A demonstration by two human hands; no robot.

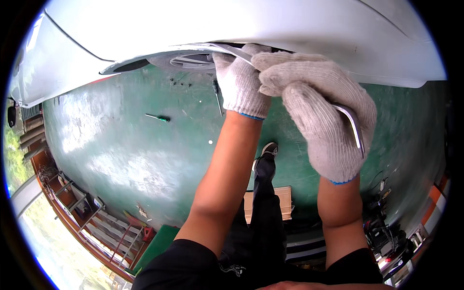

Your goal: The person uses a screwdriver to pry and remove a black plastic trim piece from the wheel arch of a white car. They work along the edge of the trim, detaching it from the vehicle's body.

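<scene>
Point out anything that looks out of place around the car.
A screwdriver lies loose on the floor, with another tool and dark bits nearer the wheel, scattered rather than put away. The strip in the right hand bends at its end; I cannot tell whether that is damage.

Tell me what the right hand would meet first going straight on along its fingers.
Likely the gloved left hand, just left of the right hand; depth is unclear, and they may be touching.

Brown cardboard [285, 203] on green floor [186, 104]
</scene>
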